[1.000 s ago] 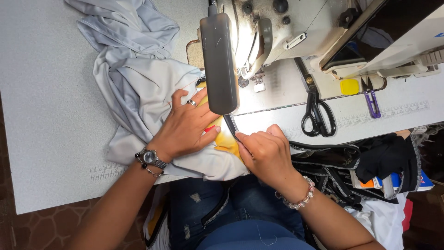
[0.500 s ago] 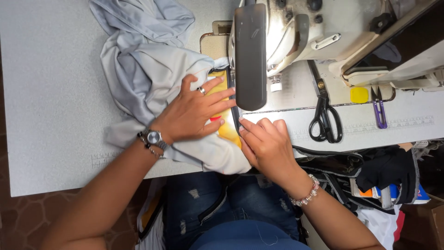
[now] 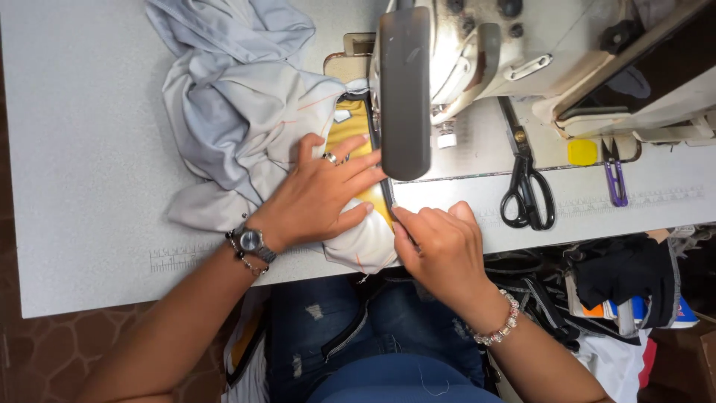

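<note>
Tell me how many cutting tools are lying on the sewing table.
2. The black-handled scissors lie right of the sewing machine, and the small purple thread snips lie further right beside a yellow square. Others may be hidden under the machine.

The scene is brightly and evenly lit from above, so the pale table [image 3: 89, 149] and the grey cloth [image 3: 231, 97] look clear and a little washed out, with only soft, short shadows under the left hand [image 3: 317, 198] and the right hand [image 3: 440, 250]. The dark arm of the sewing machine [image 3: 403, 89] sits close to the camera and looks soft, with a faint sheen along its length. The lower corners fall dim, and the table's straight edges bend slightly toward the frame's borders; the black scissors [image 3: 526, 190] stay sharp.
</note>
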